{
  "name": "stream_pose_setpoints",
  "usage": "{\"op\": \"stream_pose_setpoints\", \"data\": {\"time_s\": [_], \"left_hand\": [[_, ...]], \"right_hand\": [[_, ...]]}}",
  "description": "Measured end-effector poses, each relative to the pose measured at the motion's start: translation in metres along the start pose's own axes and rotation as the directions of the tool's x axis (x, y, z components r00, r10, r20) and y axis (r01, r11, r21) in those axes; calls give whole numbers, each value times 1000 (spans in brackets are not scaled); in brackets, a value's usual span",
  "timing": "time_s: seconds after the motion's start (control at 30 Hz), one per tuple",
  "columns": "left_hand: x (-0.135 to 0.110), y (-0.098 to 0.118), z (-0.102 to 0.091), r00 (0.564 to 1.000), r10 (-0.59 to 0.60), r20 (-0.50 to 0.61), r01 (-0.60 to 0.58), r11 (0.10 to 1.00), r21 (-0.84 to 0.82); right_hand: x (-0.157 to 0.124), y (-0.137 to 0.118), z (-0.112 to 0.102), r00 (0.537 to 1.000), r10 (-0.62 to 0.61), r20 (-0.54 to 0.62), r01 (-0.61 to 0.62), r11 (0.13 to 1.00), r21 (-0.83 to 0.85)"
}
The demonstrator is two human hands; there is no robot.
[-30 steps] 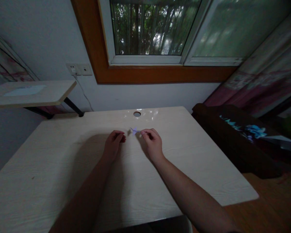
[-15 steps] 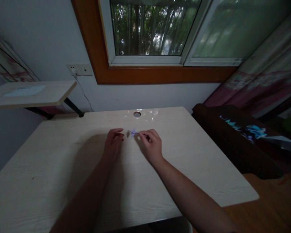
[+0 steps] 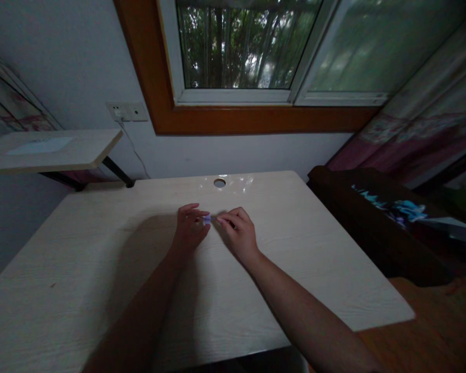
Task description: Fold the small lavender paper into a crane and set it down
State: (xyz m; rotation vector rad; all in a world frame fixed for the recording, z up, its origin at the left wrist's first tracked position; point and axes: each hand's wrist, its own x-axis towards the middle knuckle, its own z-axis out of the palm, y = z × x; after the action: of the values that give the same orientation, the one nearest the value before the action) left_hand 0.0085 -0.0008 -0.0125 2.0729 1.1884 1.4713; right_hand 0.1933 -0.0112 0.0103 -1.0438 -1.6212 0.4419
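A small light-purple piece [image 3: 207,219], thin like paper or cloth, sits above the desk between my two hands. Thumb and fingers of my left hand [image 3: 189,226] close on it from the left, partly covering it. My right hand [image 3: 239,231] pinches a thin dark stem or wire [image 3: 214,218] that reaches toward the purple piece. Most of the stem is hidden by the fingers, and its exact kind is too small to make out.
The pale wooden desk [image 3: 295,269] has a round cable hole [image 3: 219,183] near its back edge. A raised shelf [image 3: 81,147] stands at the left. Several blue and purple scraps [image 3: 407,210] lie on a dark brown surface [image 3: 373,228] to the right.
My left hand has moved right and its fingers have closed on the purple piece. My right hand has shifted slightly left and down, still pinching the stem.
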Motion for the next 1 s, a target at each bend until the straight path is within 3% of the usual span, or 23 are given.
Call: {"op": "stream_pose_setpoints", "data": {"time_s": [0.27,0.73,1.0], "left_hand": [[0,-1,2,1000,-16,-20,16,1000,-13],[-2,-1,6,991,-134,12,134,978,-161],[-2,-7,8,958,-280,-54,267,947,-180]], "right_hand": [[-1,0,-2,1000,-20,19,20,1000,9],[1,-5,-2,996,83,-31,-82,996,28],[3,-1,-2,984,157,-81,-154,987,33]]}}
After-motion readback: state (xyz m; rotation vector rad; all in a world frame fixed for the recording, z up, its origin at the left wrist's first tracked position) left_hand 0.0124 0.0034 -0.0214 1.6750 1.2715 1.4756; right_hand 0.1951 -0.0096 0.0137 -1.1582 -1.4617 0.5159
